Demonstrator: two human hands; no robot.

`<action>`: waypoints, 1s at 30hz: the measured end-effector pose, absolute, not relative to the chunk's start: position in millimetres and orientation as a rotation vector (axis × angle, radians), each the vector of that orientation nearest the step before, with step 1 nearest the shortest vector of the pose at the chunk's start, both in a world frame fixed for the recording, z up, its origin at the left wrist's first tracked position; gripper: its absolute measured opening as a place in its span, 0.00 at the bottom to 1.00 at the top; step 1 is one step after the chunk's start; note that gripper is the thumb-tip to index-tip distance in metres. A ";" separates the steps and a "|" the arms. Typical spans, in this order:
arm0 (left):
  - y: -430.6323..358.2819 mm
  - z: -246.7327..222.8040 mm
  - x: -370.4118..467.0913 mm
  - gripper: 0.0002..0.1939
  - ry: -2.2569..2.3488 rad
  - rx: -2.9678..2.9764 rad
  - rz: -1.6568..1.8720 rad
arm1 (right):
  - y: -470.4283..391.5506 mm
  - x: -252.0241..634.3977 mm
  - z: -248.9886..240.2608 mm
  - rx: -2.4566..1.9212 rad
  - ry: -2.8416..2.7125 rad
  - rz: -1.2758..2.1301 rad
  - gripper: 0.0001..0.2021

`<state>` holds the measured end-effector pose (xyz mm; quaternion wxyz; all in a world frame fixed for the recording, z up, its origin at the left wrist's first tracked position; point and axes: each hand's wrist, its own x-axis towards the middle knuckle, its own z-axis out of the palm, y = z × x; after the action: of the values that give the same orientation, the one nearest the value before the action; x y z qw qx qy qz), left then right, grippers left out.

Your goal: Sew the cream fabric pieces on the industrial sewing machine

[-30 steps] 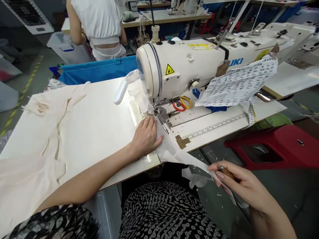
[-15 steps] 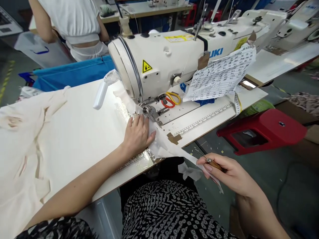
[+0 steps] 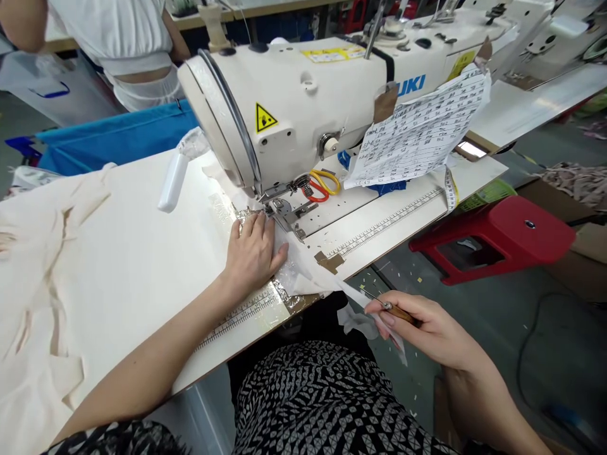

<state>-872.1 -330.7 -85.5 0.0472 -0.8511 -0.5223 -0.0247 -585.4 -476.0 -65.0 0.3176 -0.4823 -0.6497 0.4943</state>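
My left hand (image 3: pixel 253 253) lies flat, fingers stretched out, on thin white fabric (image 3: pixel 308 275) just in front of the presser foot of a white sewing machine (image 3: pixel 284 107). The fabric runs as a narrow strip off the table's front edge to my right hand (image 3: pixel 417 322). That hand is closed around an awl (image 3: pixel 396 311) with a wooden handle, its metal point toward the machine. The same fingers pinch the strip, whose tail hangs below them. Another loose piece of white fabric (image 3: pixel 358 323) dangles beside it.
Cream fabric (image 3: pixel 42 272) is spread at the table's left. Scissors (image 3: pixel 325 184) with red and yellow handles lie behind the needle area. A handwritten sheet (image 3: pixel 417 129) hangs at the machine. A red stool (image 3: pixel 497 237) stands right; a person in white (image 3: pixel 128 44) is beyond.
The view has shifted, so the machine and table appear further left. My right hand has come slightly closer to the machine with the awl and strip. My left hand stays flat by the presser foot.
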 end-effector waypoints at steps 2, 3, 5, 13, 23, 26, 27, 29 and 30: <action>-332.4 -83.4 -872.1 0.31 -1.583 -2.608 -0.104 | -476.0 -585.4 -65.4 -1.264 -1.717 1.292 0.19; -333.9 -82.7 -872.0 0.30 -1.570 -2.620 -0.125 | -475.7 -585.6 -65.5 -1.263 -1.722 1.284 0.19; -337.0 -82.3 -871.7 0.28 -1.536 -2.647 -0.160 | -475.0 -586.4 -65.7 -1.254 -1.732 1.272 0.18; -340.9 -85.0 -871.7 0.27 -1.476 -2.700 -0.244 | -469.5 -593.3 -69.4 -1.238 -1.780 1.239 0.19; -342.4 -84.8 -871.6 0.27 -1.464 -2.716 -0.250 | -452.5 -605.3 -73.5 -1.158 -1.796 1.268 0.16; -342.4 -84.4 -871.2 0.27 -1.460 -2.714 -0.246 | -446.5 -608.7 -74.1 -1.130 -1.821 1.248 0.15; -342.5 -84.0 -871.2 0.27 -1.460 -2.713 -0.239 | -444.7 -609.9 -74.3 -1.126 -1.829 1.239 0.14; -342.8 -83.3 -871.0 0.27 -1.460 -2.711 -0.219 | -441.2 -612.5 -74.5 -1.125 -1.846 1.222 0.14; -343.0 -83.0 -870.9 0.27 -1.458 -2.709 -0.209 | -439.5 -613.9 -74.4 -1.123 -1.854 1.217 0.14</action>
<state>-870.9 -343.0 -83.0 0.0292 -0.8781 -0.4728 -0.0678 -613.9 -439.5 -74.4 0.3220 -0.4278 -0.7060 0.4635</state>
